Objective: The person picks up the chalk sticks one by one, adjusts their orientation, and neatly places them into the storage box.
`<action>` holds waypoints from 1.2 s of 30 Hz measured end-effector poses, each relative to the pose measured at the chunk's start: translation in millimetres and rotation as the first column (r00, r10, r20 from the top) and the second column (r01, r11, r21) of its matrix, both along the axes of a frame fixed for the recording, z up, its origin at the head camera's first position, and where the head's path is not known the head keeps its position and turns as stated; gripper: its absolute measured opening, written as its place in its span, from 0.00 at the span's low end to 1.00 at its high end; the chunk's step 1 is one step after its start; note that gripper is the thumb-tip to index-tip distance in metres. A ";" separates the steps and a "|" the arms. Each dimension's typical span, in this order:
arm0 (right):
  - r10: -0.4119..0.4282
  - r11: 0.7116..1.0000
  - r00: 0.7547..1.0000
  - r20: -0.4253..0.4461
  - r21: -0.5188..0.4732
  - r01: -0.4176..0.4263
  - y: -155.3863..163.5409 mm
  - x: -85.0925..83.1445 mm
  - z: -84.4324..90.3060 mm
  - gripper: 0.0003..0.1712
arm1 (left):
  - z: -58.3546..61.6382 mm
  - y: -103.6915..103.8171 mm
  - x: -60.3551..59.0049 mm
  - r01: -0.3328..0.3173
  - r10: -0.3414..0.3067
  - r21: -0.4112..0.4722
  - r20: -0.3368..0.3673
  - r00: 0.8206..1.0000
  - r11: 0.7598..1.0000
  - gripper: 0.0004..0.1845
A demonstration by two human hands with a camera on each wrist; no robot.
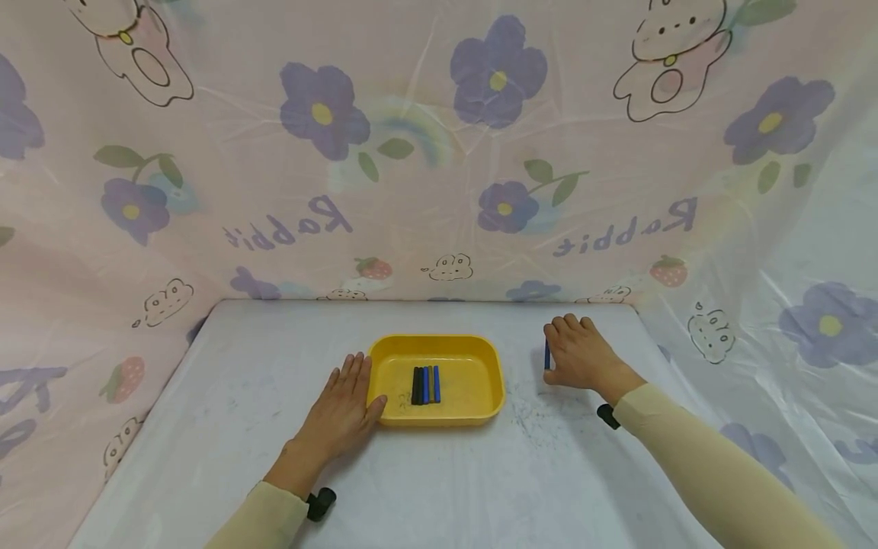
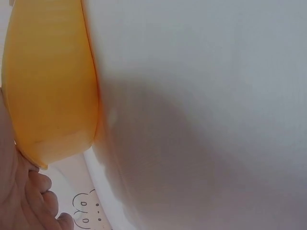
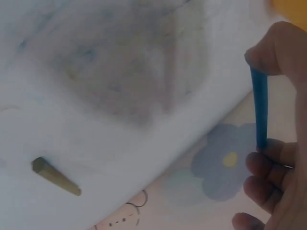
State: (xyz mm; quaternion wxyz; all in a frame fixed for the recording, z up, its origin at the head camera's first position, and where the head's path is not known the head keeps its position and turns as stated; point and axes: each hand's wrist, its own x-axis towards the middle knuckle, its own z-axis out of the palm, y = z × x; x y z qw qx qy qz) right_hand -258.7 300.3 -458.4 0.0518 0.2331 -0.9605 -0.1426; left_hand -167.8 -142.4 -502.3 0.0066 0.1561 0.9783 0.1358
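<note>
A yellow tray stands on the white table. Inside it, black and blue crayons lie side by side in a row, with a thin brownish one among them. My left hand rests against the tray's left side with its fingers extended and its thumb at the near left corner. Right of the tray, my right hand pinches a blue crayon by its two ends, thumb at one and fingers at the other. In the right wrist view an olive-coloured crayon lies on the table, apart from the hand.
Dark smudges mark the white tabletop between the tray and the right hand. A patterned curtain with flowers and rabbits rises behind the table and along both sides.
</note>
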 end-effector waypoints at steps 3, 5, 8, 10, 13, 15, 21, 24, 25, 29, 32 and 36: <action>0.014 1.000 1.000 -0.001 -0.001 -0.014 -9.5 1.3 5.0 0.38 | 0.2 -0.6 -0.2 0.003 -0.003 -0.002 -0.012 1.000 1.000 0.43; 0.024 1.000 1.000 -0.006 0.001 -0.024 -15.1 2.1 7.3 0.38 | 0.9 -0.5 -0.2 0.005 -0.005 0.000 -0.020 1.000 1.000 0.43; 0.042 0.999 0.999 -0.017 0.002 -0.042 -23.1 3.4 10.0 0.37 | 1.4 0.0 -0.9 0.009 -0.010 -0.002 -0.027 1.000 1.000 0.42; 0.057 0.998 0.998 -0.031 -0.005 -0.057 -27.7 4.1 11.3 0.37 | 1.5 0.3 -1.1 0.012 -0.012 -0.007 -0.034 0.999 1.000 0.42; 0.077 0.997 0.996 -0.051 -0.019 -0.078 -34.1 5.1 13.0 0.37 | 1.2 0.3 -0.6 0.016 -0.017 -0.014 -0.056 0.998 1.000 0.42; 0.088 0.996 0.994 -0.058 -0.024 -0.090 -38.2 5.7 14.1 0.36 | 0.5 -0.1 -0.7 0.018 -0.019 -0.015 -0.065 0.998 1.000 0.42; 0.113 0.993 0.992 -0.060 -0.017 -0.115 -52.8 7.8 19.6 0.38 | -0.2 -1.3 -0.8 0.032 -0.033 -0.022 -0.081 0.996 0.999 0.41; 0.118 0.992 0.992 -0.047 -0.028 -0.119 -63.0 8.9 25.0 0.40 | 0.3 -1.2 -0.7 0.034 -0.037 -0.028 -0.084 0.996 0.999 0.41; 0.120 0.992 0.992 -0.045 -0.031 -0.121 -66.6 9.2 27.0 0.40 | 0.6 -1.3 -0.6 0.035 -0.037 -0.027 -0.084 0.996 0.999 0.41; 0.131 0.991 0.991 -0.037 -0.036 -0.132 -81.3 10.4 33.0 0.41 | 1.2 -1.6 -0.4 0.032 -0.034 -0.030 -0.074 0.997 0.999 0.41; 0.134 0.990 0.991 -0.024 -0.033 -0.134 -90.7 11.1 34.0 0.40 | 1.4 -1.7 0.2 0.028 -0.030 -0.026 -0.072 0.997 0.999 0.41; 0.135 0.991 0.991 -0.004 -0.022 -0.135 -101.5 12.0 33.0 0.40 | 1.2 -2.0 0.2 0.028 -0.030 -0.024 -0.069 0.997 0.999 0.41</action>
